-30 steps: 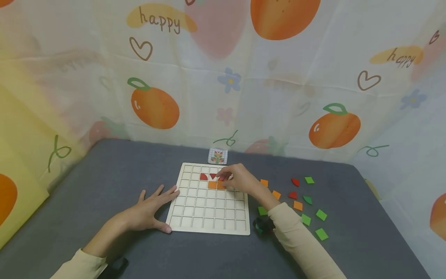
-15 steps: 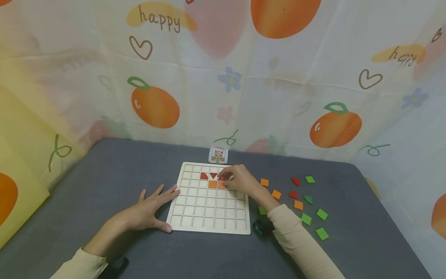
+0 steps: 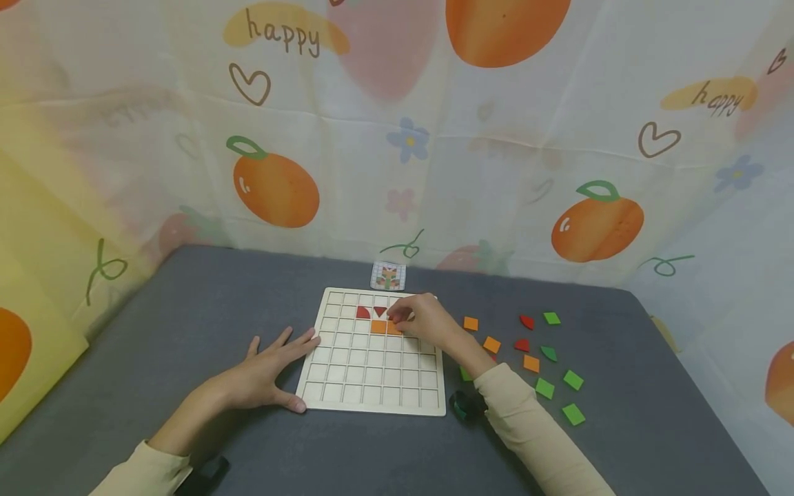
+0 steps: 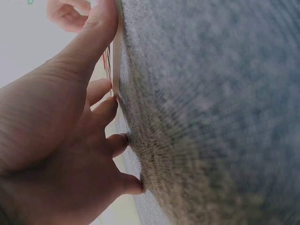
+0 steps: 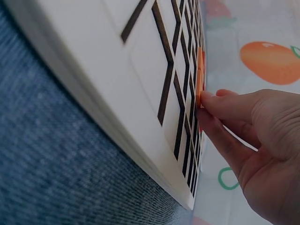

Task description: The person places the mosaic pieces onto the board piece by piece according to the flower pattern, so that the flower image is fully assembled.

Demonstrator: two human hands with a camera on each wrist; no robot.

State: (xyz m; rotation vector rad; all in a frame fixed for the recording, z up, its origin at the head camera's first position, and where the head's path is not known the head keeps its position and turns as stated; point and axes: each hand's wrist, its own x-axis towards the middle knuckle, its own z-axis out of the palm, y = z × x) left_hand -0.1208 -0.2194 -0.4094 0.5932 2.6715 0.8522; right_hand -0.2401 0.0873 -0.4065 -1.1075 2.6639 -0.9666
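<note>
Little moved; right hand [image 3: 428,319] partly hides board [image 3: 373,376], card [image 3: 388,277] beyond.

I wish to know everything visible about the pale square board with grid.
The pale square board looks wooden, with a plain rim and dark-sided cells. It lies flat on grey cloth. In its upper rows sit a red quarter-round tile, a red triangular tile and two orange square tiles; visible cells below are bare. The left hand touches its left edge, thumb near the lower left corner. The right hand covers part of its upper right; contact there is unclear.
</note>
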